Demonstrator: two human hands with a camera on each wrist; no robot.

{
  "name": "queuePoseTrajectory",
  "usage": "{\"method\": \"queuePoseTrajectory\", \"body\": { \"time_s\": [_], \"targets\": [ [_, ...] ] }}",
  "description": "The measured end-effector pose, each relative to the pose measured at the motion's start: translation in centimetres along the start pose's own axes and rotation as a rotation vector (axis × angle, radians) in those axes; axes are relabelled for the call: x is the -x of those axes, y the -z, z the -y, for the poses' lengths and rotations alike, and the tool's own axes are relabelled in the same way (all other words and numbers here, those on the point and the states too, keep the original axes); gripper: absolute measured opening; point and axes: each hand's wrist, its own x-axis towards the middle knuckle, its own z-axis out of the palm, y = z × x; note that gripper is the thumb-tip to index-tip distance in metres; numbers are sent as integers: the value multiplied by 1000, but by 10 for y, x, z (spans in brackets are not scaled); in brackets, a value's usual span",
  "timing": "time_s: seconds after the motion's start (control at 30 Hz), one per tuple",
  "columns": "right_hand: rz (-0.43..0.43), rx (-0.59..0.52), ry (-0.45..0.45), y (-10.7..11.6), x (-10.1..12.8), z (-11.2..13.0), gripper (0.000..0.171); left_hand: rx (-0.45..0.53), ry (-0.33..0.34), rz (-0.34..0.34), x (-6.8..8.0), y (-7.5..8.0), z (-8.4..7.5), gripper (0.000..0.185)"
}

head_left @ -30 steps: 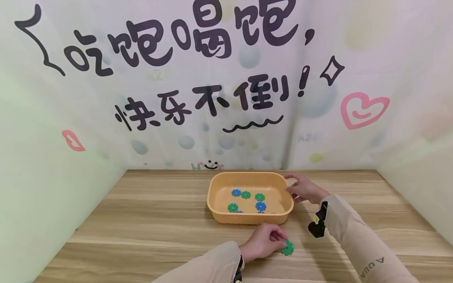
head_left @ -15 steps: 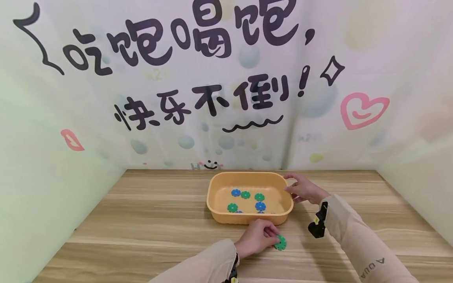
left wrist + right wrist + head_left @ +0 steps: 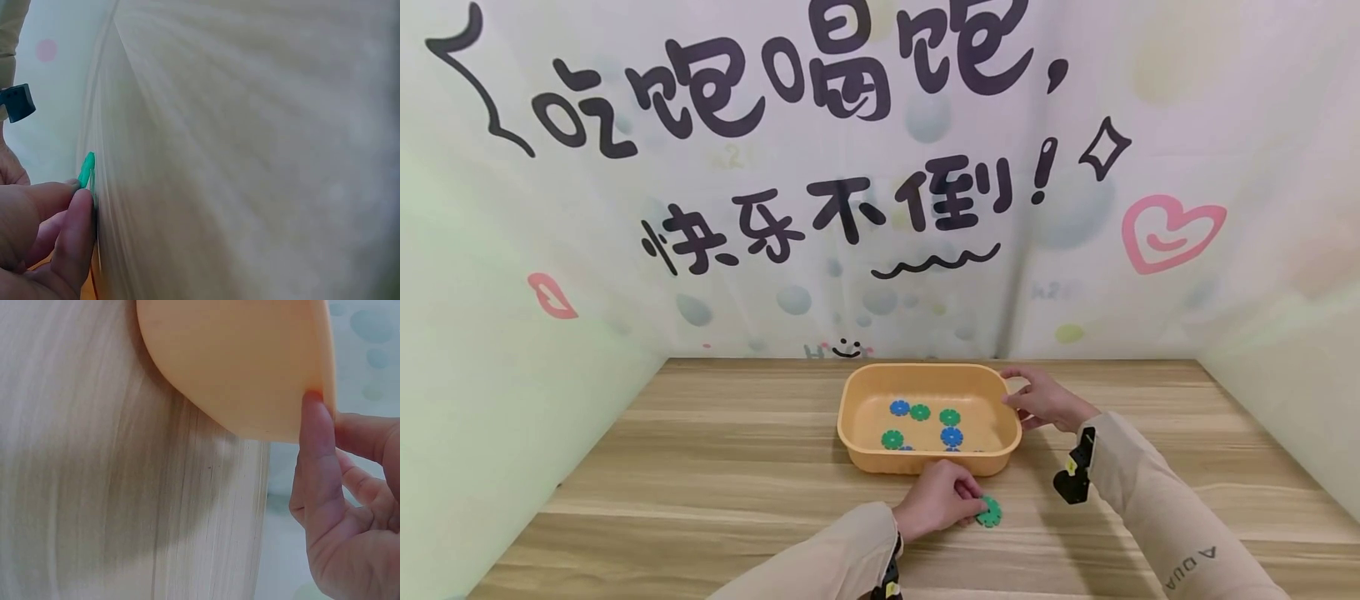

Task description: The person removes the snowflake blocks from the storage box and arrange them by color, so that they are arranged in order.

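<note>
Wood-grain worktop [image 3: 715, 500]. Near: left hand [image 3: 934, 500] pinches green notched disc [image 3: 991, 513] by its left edge, on the near side of orange tub [image 3: 887, 462]; disc probably light, stiff, best held at the rim. Farther: right hand [image 3: 1048, 402] grips tub's right rim; blue and green discs [image 3: 951, 437] inside.

Green notched disc [image 3: 991, 512] in the left hand [image 3: 936, 500], before an upright, rounded orange basin [image 3: 887, 461]
</note>
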Motion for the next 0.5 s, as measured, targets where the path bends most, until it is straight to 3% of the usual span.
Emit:
{"method": "queuePoseTrajectory", "body": {
  "time_s": [0.27,0.5],
  "targets": [
    [1,1,-7,0,-1,0,46,-3,30,38,2,2,-4,7],
    [-6,1,-2,1,-3,-3,45,-89,-25,84,8,9,-13,8]
  ]
}}
